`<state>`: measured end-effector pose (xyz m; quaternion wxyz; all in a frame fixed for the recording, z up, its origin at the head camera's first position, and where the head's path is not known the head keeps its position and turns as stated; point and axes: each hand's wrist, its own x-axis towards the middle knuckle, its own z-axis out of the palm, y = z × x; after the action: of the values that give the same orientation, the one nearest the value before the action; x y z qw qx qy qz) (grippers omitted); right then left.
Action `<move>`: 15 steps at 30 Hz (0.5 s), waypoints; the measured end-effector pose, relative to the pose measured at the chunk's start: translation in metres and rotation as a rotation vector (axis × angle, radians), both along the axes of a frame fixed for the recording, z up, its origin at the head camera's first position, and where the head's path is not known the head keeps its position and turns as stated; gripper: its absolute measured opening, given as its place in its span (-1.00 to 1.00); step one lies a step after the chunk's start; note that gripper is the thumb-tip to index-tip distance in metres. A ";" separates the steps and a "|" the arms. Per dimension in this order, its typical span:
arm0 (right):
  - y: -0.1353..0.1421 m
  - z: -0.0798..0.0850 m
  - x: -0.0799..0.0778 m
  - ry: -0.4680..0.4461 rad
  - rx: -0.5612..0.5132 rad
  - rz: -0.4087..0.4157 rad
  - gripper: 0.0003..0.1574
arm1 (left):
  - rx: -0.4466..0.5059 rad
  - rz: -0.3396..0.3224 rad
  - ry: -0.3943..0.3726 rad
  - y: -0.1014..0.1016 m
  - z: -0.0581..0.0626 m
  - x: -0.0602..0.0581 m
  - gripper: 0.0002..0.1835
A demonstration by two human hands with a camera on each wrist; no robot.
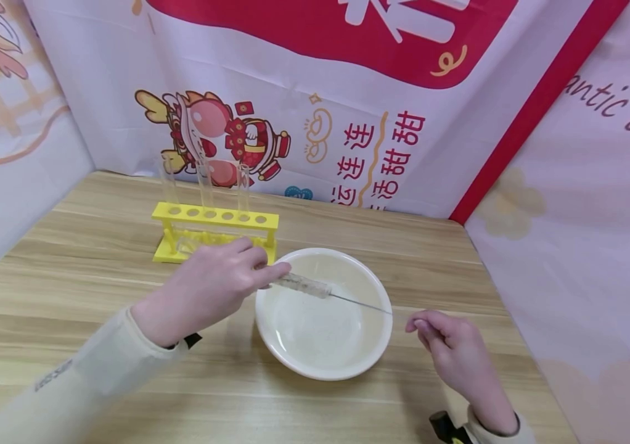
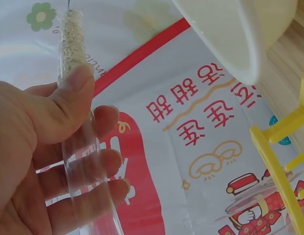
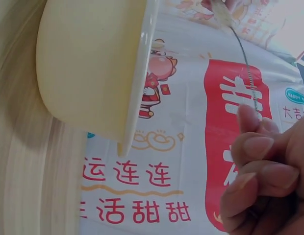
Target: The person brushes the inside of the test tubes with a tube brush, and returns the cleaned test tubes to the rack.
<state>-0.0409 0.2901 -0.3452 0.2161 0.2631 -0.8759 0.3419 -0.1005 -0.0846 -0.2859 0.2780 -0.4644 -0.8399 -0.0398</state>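
Note:
My left hand grips a clear glass test tube, its fingers wrapped round the glass. Inside the tube's mouth end sits the pale bristle head of a test tube brush. From there the brush's twisted wire handle runs out to the right. My right hand pinches the wire's far end with curled fingers. Tube and brush are held tilted above a white bowl, the wire crossing over its right rim. The bowl's inside looks pale, and I cannot tell whether it holds water.
Behind my left hand stands a yellow test tube rack. Several clear tubes, among them an upright tube, are at the rack. A printed cloth hangs along the back of the wooden table, with another cloth at the right.

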 end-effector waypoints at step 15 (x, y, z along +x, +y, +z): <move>-0.003 -0.003 -0.011 0.359 0.011 0.084 -0.55 | -0.025 0.029 -0.076 -0.001 0.001 0.001 -0.56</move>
<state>-0.0523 0.2868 -0.3485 0.3531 0.3576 -0.8133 0.2932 -0.0994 -0.0857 -0.2849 0.2405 -0.4538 -0.8570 -0.0428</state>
